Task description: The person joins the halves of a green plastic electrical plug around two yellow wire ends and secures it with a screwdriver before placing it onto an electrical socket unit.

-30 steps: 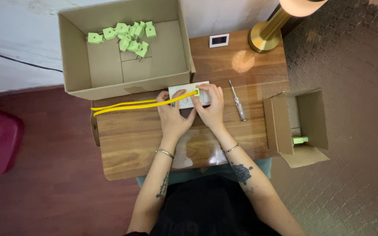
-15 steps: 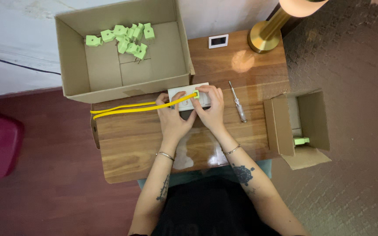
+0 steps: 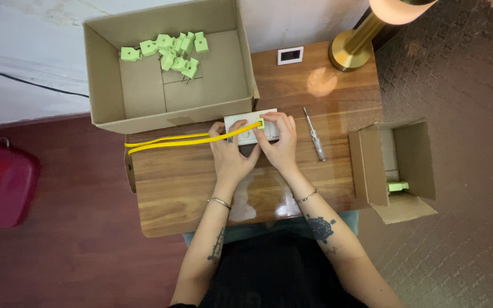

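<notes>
Since the earlier frames little has shifted: both hands stay on the white socket strip [image 3: 250, 126] at the far edge of the bench [image 3: 189, 182], and the yellow cable [image 3: 184, 140] has straightened slightly and lies a touch lower across the wood.

The left hand [image 3: 230, 157] rests its palm on the bench, its thumb and forefinger closed in a pinching grip on the yellow cable where it crosses the strip. The right hand [image 3: 281, 145] has its fingers curled over the right end of the strip, its grip closed down on the strip just beside the light green plug [image 3: 261, 122] that sits on the strip's top face at the cable's end. The cable runs left from there, doubled, to the bench's left edge.

A screwdriver [image 3: 315, 134] lies just right of the right hand, apart from it. Behind the strip stands a large open cardboard box [image 3: 144, 117] holding a cluster of green plugs [image 3: 169, 51]. A smaller open box [image 3: 372, 171] sits at the bench's right end, and a brass lamp base [image 3: 349, 54] stands at the far right corner.
</notes>
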